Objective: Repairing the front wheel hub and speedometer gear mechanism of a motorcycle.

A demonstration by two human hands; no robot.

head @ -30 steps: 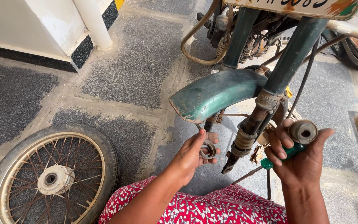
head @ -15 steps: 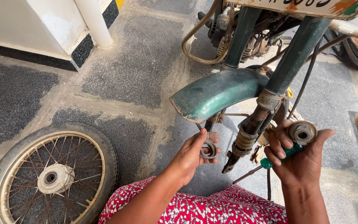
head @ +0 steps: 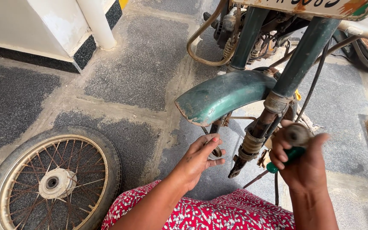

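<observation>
A green motorcycle front mudguard (head: pixel 222 96) hangs between two fork legs (head: pixel 256 136) with no wheel in them. My left hand (head: pixel 201 159) reaches under the mudguard and its fingers close on a round metal part (head: pixel 216 152) at the lower end of the left fork leg. My right hand (head: pixel 301 164) is raised beside the right fork leg and grips a tool with a green handle (head: pixel 288 156) and a worn round head (head: pixel 297 134). The right hand is slightly blurred.
A detached spoked wheel (head: pixel 50 181) with its tyre lies flat on the paved ground at lower left. A white wall base with a pipe (head: pixel 96 23) stands at upper left. The motorcycle's engine and frame (head: pixel 252 34) fill the upper right. Red patterned cloth (head: pixel 218 213) covers my lap.
My right hand has lifted and tilted the green-handled tool closer to the fork leg. My left hand has stayed at the lower fork end, fingers curling tighter on the round part.
</observation>
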